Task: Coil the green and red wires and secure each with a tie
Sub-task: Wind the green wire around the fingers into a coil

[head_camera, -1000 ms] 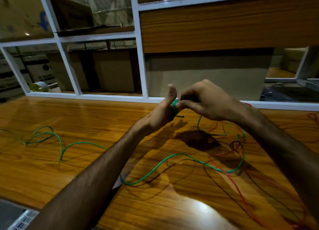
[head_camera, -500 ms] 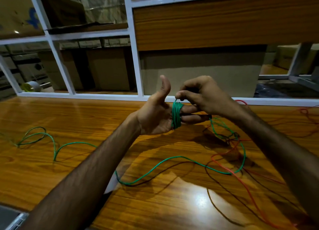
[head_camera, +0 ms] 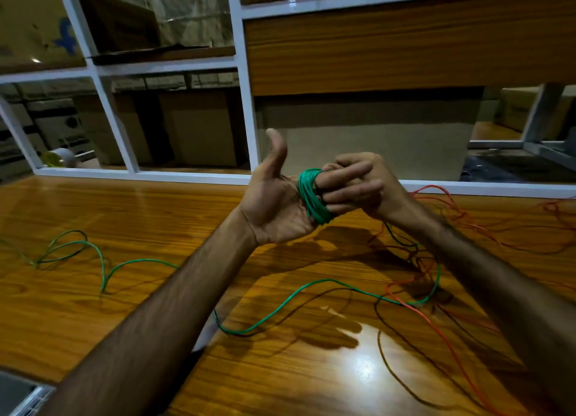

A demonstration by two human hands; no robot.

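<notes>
My left hand (head_camera: 274,203) is raised over the table, palm up, thumb up, fingers straight. A coil of green wire (head_camera: 311,194) with several turns is wound round those fingers. My right hand (head_camera: 389,194) sits just behind the left fingertips, fingers curled, and the green wire runs down from it. The loose rest of the green wire (head_camera: 299,294) snakes across the wooden table (head_camera: 156,216) to the far left. The red wire (head_camera: 436,325) lies loose and tangled on the right, crossing the green one.
A white-framed glass partition (head_camera: 246,103) closes off the table's far edge. Behind the glass at the left lies a roll (head_camera: 59,158). A grey object (head_camera: 18,397) shows at the bottom left corner. Thin dark strands lie among the red wire.
My right hand has gone from above the coil to behind my left fingertips. The coil on my left fingers looks thicker. Both hands have shifted slightly.
</notes>
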